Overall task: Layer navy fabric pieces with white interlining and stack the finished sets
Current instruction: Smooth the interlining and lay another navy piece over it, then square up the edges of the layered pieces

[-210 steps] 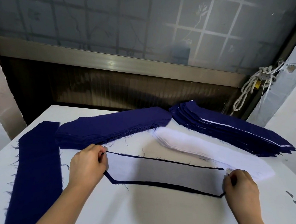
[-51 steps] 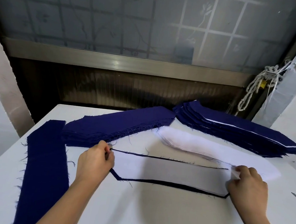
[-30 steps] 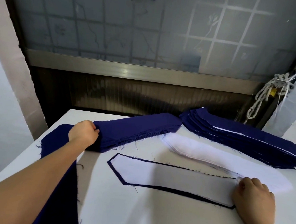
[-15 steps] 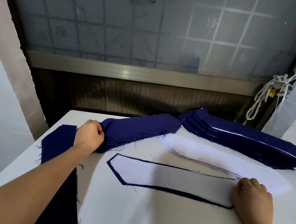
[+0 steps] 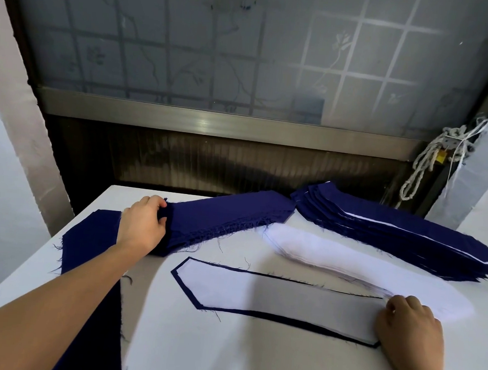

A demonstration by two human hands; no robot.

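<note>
— What is lying on the bench [image 5: 253, 359]?

— Three heaps toward the far edge: one navy pile [image 5: 226, 221], one interlining pile [image 5: 333, 257], one finished stack [image 5: 406, 239]. One layered set [image 5: 272, 295] is lying mid-bench.

— And the two hands?

— The left hand [image 5: 143, 227] is gripping the navy pile's end; the right hand [image 5: 409, 326] is curling over the set's right end, grip unclear.

**Soft daylight, bent edges**

We see dim, even light from the frosted window [image 5: 246, 55]. A soft grey shadow crosses the interlining [image 5: 258, 294] and the table [image 5: 225, 357]. Faint glare marks the metal rail [image 5: 204, 122]. Straight lines bow near the borders.
</note>
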